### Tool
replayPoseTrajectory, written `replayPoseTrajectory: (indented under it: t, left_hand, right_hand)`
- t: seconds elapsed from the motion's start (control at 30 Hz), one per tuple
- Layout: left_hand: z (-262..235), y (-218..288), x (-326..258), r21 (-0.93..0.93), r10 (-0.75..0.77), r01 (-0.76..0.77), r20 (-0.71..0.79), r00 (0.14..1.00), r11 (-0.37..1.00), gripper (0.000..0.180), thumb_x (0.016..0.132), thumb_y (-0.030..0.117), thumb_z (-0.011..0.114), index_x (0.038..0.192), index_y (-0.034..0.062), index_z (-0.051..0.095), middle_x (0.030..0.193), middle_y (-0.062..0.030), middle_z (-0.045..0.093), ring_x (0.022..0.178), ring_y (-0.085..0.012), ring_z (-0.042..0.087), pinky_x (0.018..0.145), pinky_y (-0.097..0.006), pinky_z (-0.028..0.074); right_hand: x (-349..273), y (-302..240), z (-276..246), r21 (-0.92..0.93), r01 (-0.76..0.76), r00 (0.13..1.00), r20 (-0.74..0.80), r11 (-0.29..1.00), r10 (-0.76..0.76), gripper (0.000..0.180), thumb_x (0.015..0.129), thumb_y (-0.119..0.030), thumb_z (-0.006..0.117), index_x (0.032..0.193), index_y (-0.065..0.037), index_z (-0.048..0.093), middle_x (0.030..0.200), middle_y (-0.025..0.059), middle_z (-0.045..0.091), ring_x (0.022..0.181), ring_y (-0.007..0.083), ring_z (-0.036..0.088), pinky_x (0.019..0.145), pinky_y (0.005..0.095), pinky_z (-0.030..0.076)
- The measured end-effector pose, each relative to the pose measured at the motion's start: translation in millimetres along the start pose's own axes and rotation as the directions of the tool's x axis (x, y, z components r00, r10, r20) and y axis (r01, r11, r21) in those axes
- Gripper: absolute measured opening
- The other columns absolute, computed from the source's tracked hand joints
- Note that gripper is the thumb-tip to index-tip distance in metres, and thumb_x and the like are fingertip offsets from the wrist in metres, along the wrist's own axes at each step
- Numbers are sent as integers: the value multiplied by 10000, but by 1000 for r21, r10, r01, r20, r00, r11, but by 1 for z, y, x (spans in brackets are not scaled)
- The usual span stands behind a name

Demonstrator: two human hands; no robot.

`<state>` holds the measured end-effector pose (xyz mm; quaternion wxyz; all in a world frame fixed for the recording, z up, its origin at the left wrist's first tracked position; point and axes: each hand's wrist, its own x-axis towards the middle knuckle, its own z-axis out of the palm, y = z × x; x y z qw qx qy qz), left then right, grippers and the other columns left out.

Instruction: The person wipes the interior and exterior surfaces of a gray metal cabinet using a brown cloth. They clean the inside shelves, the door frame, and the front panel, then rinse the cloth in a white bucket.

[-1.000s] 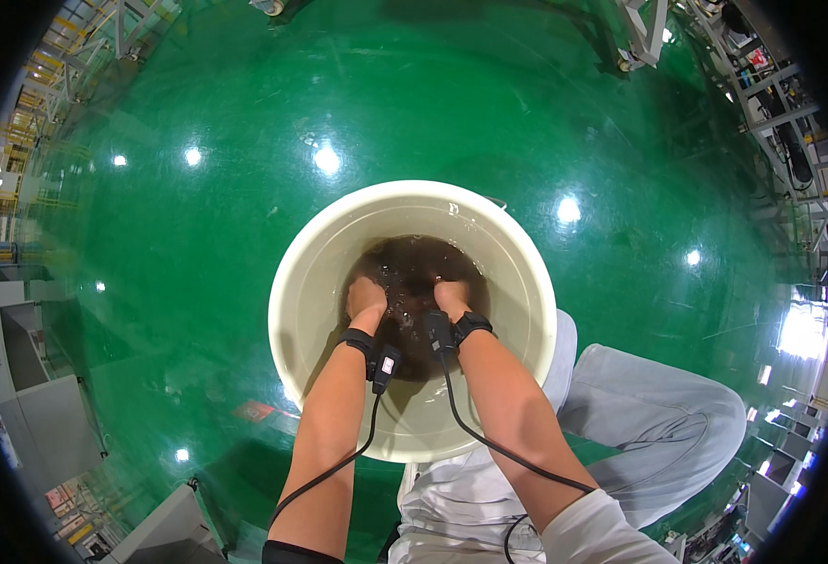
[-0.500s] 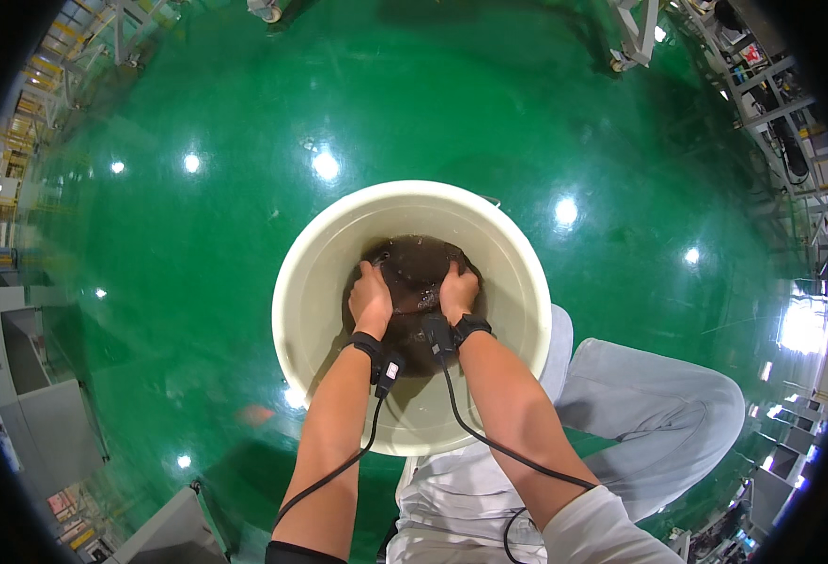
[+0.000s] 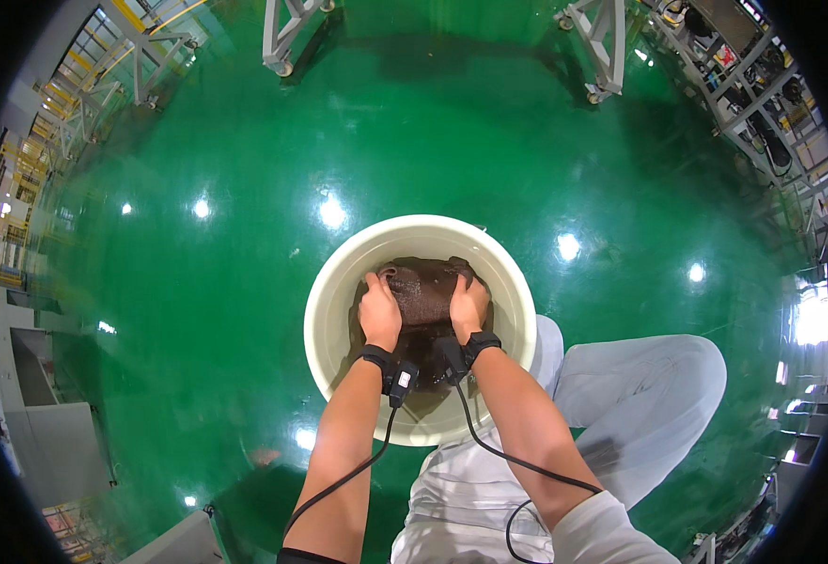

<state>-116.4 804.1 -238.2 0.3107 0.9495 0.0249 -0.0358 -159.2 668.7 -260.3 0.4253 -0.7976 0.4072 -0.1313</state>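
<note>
A dark brown wet cloth [image 3: 425,293] is stretched between my two hands inside a round cream-coloured bucket [image 3: 312,324]. My left hand [image 3: 379,312] grips the cloth's left end, its fingers curled round the fabric. Opposite it, my right hand [image 3: 469,303] is closed on the right end. Murky water [image 3: 433,362] shows below the cloth, towards me. The cloth's upper face is out of the water; its underside is hidden.
Black wrist straps carry cables down both forearms. My bent leg in pale trousers [image 3: 635,399] is right of the bucket. Wheeled metal frames [image 3: 605,56] stand on the green floor [image 3: 217,282] ahead, and a grey cabinet [image 3: 62,451] is at left.
The cloth has come up out of the water between my hands, where before it lay mostly under the surface. The bucket appears slightly lower and smaller in the picture.
</note>
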Motion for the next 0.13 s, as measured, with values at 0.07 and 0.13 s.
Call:
replayPoseTrajectory:
  t: [0.07, 0.13]
  left_hand:
    - [4, -6, 0, 2, -14, 14, -14, 1000, 1000, 258, 991, 280, 363, 1042, 34, 422, 795, -292, 622, 769, -474, 599, 703, -562, 459]
    - [6, -1, -3, 24, -34, 34, 3, 999, 999, 307, 991, 308, 362, 1099, 30, 436, 826, -293, 625, 799, -479, 600, 730, -553, 458]
  right_hand:
    - [2, -7, -8, 20, -9, 994, 107, 1000, 7, 364, 926, -322, 483, 1027, -8, 638, 955, 242, 643, 894, 439, 588, 790, 508, 455]
    - [10, 3, -6, -35, 95, 993, 69, 995, -93, 368, 933, -336, 476, 1024, -22, 644, 952, 232, 648, 903, 408, 602, 795, 492, 463]
